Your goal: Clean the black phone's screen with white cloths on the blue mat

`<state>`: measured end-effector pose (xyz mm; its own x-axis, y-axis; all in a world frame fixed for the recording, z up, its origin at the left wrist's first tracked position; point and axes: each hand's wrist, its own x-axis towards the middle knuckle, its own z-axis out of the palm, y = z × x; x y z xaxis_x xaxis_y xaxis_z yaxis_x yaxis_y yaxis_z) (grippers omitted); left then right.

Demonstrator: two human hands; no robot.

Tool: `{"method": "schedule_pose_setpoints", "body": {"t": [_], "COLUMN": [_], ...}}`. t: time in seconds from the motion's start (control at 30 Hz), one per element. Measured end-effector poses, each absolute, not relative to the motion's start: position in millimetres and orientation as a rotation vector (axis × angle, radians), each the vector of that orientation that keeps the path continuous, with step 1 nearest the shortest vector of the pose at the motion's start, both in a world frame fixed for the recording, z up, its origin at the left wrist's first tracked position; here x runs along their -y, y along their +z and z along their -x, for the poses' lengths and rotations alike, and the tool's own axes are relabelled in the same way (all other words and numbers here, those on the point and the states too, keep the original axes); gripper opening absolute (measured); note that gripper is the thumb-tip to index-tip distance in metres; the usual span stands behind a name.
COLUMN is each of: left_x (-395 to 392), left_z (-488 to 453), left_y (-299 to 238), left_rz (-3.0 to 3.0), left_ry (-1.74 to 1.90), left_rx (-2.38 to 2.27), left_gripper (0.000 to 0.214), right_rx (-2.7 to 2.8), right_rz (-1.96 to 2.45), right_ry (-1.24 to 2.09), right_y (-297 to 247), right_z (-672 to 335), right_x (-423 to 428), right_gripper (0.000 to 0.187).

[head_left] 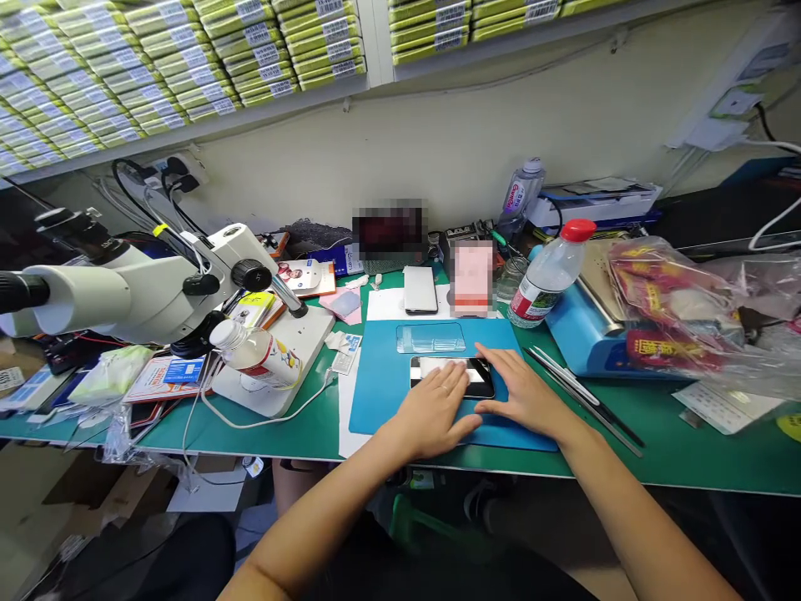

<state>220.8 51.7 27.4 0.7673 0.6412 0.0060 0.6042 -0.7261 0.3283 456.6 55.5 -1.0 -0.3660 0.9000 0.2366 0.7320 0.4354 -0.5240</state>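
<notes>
A smartphone [481, 387] with a dark, glossy screen lies flat on a blue mat [381, 392]. My left hand [435, 409] rests palm-down over it, fingers stretched out flat on a white sheet or wipe [428, 366] that covers part of the screen. At the phone's right end is my right hand [516, 392], its thumb at the near edge and its fingers at the far edge, gripping the phone between them. Just beyond the phone, a clear glass screen protector [430, 338] with a dark outline lies on the mat. The left palm hides the phone's near-left part.
Left stands a microscope [125, 284] with a bottle [256, 355] on its base. Tweezers [585, 396] lie right of the mat, near a red-capped bottle [551, 275] and a blue device [581, 334] under plastic packets [676, 309]. Another phone-like slab [420, 290] lies behind.
</notes>
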Motion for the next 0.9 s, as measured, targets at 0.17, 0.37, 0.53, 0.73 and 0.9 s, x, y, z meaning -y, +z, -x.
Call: {"method": "schedule_pose_setpoints", "body": {"t": [0.17,0.37,0.53,0.73,0.9], "left_x": [-62,-63,-55,-36,-42], "left_z": [-264,-234,-189,-180,-217], "left_y": [29,27,25,26,31], "left_rz": [-2.658,-2.638,-2.626,-2.635,-2.67], "left_ry": [0.204,0.207,0.158,0.162,0.159], "left_rx": [-0.878,-1.063,-1.213,-1.221,-0.902], "left_gripper": [0.079,0.076,0.069,0.073,0.074], "right_rx": [2.155,2.144,2.187,2.233,2.248], "right_rz": [1.372,1.407,1.413,1.407,1.38], "right_ry": [0.461,0.453,0.454,0.449,0.452], "right_y": [-5,-2,3,4,3], "right_z": [-460,-458,-456,-456,-456], "right_x": [-56,-56,-55,-54,-56], "right_gripper": [0.091,0.08,0.082,0.078,0.091]}}
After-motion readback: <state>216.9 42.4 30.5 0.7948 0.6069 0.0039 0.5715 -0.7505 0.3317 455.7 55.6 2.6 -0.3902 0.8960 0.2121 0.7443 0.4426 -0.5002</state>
